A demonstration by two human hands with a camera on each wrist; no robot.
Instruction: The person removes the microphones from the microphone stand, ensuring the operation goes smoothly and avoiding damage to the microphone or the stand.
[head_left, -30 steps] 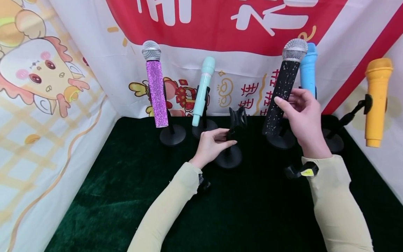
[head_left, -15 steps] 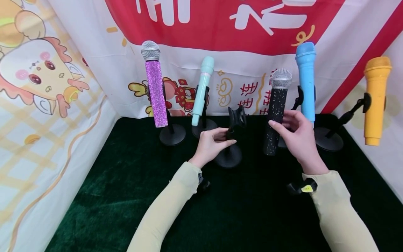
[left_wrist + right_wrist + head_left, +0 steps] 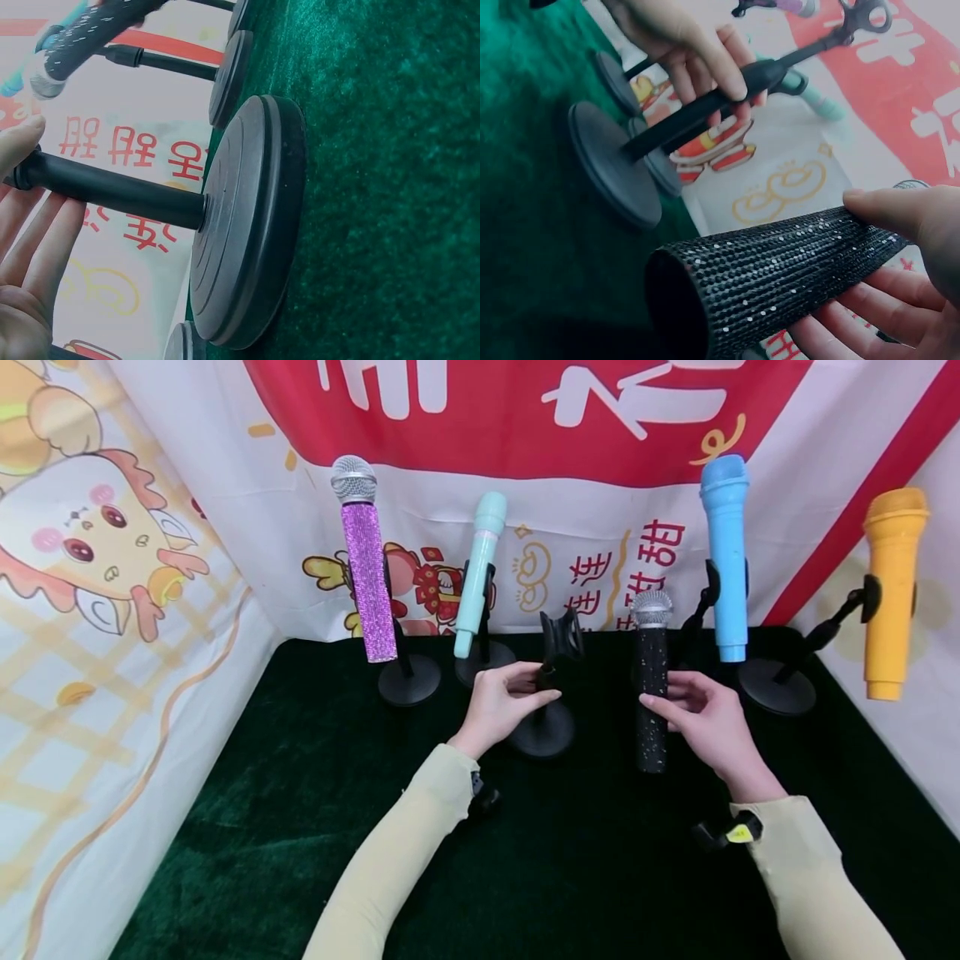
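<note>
My right hand grips a black glittery microphone by its handle, thumb on one side and fingers on the other. It is held upright, silver mesh head on top; the right wrist view shows the sparkling handle's bottom end near the camera. My left hand pinches the upright pole of a black microphone stand, below its clip, which holds nothing. In the left wrist view the pole runs between thumb and fingers, and the round base rests on the green cloth. Microphone and stand are apart.
Behind stand a purple glitter microphone, a mint microphone, a blue microphone and a yellow microphone, each in a black stand. Dark green cloth covers the table. A printed curtain hangs behind.
My right hand has brought the black microphone down and slightly left, away from the blue microphone, and turned it more upright. The left hand keeps its place on the stand.
</note>
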